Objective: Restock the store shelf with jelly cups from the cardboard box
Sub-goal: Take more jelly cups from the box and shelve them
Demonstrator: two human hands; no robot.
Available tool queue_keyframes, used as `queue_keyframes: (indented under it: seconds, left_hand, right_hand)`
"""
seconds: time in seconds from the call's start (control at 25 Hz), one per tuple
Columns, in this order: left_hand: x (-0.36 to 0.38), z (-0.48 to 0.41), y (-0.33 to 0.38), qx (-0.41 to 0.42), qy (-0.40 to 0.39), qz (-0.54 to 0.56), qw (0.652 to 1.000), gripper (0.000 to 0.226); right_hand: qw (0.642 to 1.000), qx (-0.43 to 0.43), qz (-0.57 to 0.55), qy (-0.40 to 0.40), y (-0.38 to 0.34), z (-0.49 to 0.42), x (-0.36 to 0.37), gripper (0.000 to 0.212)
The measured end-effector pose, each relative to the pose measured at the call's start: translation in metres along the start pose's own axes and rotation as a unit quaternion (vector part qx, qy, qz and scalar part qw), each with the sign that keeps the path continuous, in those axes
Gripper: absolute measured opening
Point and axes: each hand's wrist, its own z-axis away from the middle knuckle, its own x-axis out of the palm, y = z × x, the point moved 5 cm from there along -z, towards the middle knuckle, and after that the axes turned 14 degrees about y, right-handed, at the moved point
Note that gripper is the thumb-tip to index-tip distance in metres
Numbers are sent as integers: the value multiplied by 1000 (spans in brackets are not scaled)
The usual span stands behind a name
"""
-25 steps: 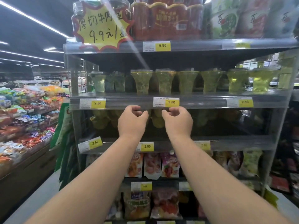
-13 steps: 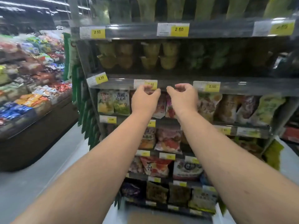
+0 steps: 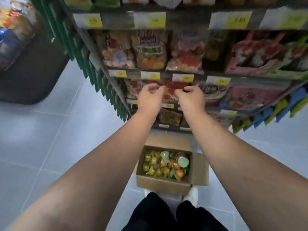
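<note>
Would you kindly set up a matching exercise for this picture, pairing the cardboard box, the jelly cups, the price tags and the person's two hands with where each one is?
Things
1. cardboard box
2. jelly cups
3. price tags
4. left hand and right hand

Places
A. fixed along the front edges of the shelves
B. standing on the floor, flaps open
C. raised in front of the lower shelves, holding nothing
D. piled inside the box

Right pairs: 1-B, 2-D, 3-A, 4-C
</note>
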Motion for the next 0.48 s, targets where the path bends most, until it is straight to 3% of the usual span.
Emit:
queue_keyframes:
  seconds: [0.36, 0.48]
  left_hand:
    - [40, -24, -253, -139, -66, -120, 981, 28]
    - [62, -36, -345, -178, -92, -176, 964, 30]
  right_hand:
    - [978, 172, 122, 7, 259, -16, 63, 45]
    - [966, 190, 174, -6, 354, -27, 81, 44]
